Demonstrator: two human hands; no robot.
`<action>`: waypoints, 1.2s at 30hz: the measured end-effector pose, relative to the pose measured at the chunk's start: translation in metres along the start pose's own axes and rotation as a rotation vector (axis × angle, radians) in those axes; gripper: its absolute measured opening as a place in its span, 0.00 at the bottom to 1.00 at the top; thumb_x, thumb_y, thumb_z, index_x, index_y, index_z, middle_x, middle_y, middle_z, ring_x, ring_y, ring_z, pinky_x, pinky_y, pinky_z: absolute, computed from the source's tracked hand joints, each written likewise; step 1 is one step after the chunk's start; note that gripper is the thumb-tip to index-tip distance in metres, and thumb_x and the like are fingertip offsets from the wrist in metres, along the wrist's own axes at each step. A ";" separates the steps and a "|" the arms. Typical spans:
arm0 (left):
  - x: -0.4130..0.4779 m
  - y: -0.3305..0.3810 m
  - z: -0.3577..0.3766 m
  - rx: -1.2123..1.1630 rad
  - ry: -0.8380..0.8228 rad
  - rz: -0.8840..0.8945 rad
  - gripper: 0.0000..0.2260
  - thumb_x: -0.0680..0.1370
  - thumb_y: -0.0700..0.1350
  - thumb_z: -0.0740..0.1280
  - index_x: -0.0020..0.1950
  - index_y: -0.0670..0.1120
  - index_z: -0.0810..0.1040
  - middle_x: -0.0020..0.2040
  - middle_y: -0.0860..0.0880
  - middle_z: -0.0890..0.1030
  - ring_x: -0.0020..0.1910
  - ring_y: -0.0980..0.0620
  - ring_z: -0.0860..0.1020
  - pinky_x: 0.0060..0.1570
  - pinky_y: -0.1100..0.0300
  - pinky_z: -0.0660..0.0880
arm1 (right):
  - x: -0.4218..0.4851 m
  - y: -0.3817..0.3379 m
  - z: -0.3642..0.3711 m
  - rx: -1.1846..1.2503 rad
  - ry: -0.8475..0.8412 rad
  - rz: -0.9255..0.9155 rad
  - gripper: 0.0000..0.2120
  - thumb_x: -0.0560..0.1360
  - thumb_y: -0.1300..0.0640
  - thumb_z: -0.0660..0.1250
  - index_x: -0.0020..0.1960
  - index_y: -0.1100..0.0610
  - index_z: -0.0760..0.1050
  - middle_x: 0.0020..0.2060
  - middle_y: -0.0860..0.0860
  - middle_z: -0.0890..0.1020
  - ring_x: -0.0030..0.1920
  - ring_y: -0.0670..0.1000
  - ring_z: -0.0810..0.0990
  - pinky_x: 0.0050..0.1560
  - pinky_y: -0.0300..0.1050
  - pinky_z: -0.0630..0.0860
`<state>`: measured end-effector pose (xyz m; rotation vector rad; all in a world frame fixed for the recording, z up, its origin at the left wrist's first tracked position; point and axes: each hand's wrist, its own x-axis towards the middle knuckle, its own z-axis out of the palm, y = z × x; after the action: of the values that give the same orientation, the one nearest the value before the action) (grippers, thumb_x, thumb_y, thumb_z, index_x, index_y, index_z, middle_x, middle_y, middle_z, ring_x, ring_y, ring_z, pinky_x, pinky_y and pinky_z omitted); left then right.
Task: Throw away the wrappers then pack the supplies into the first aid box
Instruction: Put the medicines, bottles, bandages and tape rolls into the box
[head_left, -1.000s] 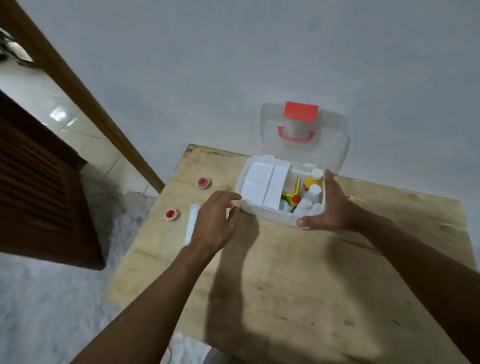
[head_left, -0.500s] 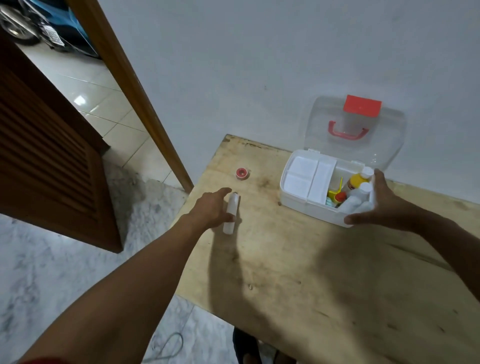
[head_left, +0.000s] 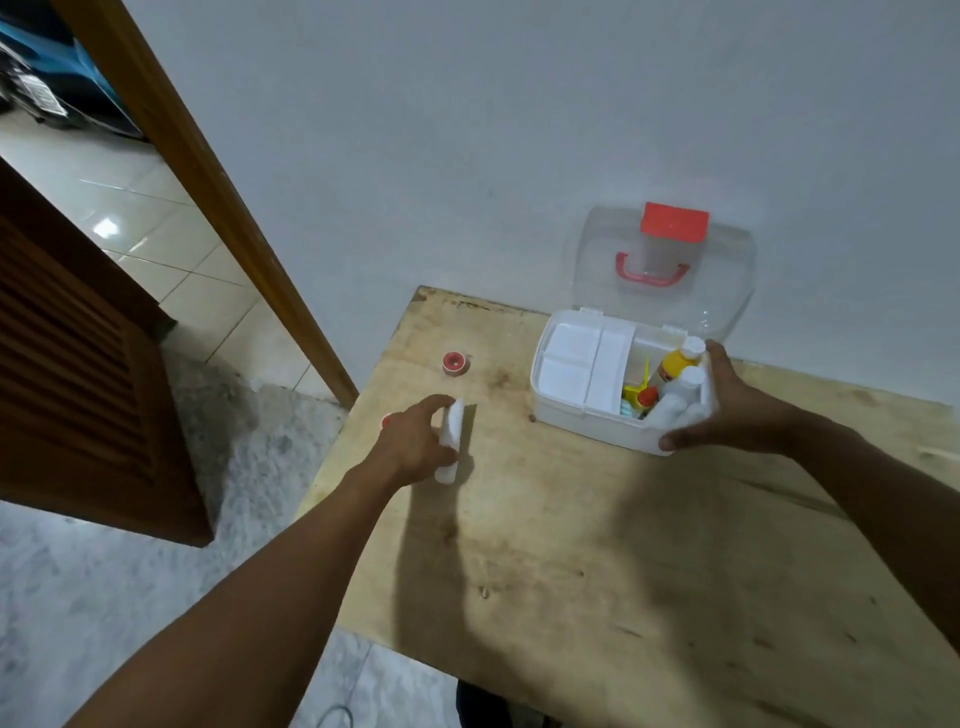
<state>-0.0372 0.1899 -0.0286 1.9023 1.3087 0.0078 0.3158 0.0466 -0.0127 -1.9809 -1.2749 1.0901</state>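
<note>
The white first aid box (head_left: 571, 418) stands open against the wall, its clear lid (head_left: 665, 270) with red handle upright. Inside lie white gauze packs (head_left: 571, 358) on the left and several small bottles (head_left: 675, 384) on the right. My right hand (head_left: 727, 405) grips the box's right front corner. My left hand (head_left: 415, 441) closes around a long white roll (head_left: 451, 441) lying on the wooden table (head_left: 623, 545) near its left edge. One red tape roll (head_left: 456, 362) sits farther back; another red roll (head_left: 385, 420) peeks out behind my left hand.
The table's left edge drops to a grey marbled floor. A wooden door frame (head_left: 218, 197) slants down to the table's back left corner. A dark louvred door (head_left: 78, 364) stands at the far left. The wall is right behind the box.
My left hand left the box, reached left to the white roll and has closed its fingers on it. The view swung left. My right hand stayed on the box.
</note>
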 end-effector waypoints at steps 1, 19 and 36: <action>-0.004 0.004 -0.002 -0.103 0.005 0.005 0.31 0.70 0.40 0.74 0.70 0.55 0.69 0.45 0.45 0.83 0.43 0.48 0.82 0.45 0.56 0.80 | 0.000 0.001 -0.002 -0.003 0.006 -0.008 0.62 0.58 0.61 0.85 0.76 0.49 0.44 0.67 0.48 0.65 0.66 0.48 0.68 0.58 0.40 0.70; 0.038 0.163 0.015 -0.147 -0.071 0.175 0.30 0.68 0.39 0.77 0.68 0.52 0.74 0.42 0.48 0.81 0.37 0.55 0.81 0.34 0.66 0.79 | 0.010 0.034 0.000 -0.093 0.077 -0.022 0.74 0.42 0.31 0.82 0.75 0.39 0.40 0.70 0.47 0.64 0.70 0.49 0.67 0.68 0.54 0.72; 0.089 0.174 0.047 0.244 -0.160 0.207 0.35 0.66 0.46 0.80 0.71 0.51 0.72 0.65 0.46 0.78 0.61 0.46 0.77 0.59 0.57 0.73 | 0.012 0.030 0.002 -0.108 0.094 0.033 0.74 0.43 0.33 0.82 0.75 0.37 0.38 0.73 0.43 0.58 0.71 0.54 0.64 0.59 0.53 0.79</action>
<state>0.1600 0.2075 0.0095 2.1895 1.0389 -0.2022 0.3312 0.0453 -0.0413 -2.1137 -1.2801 0.9489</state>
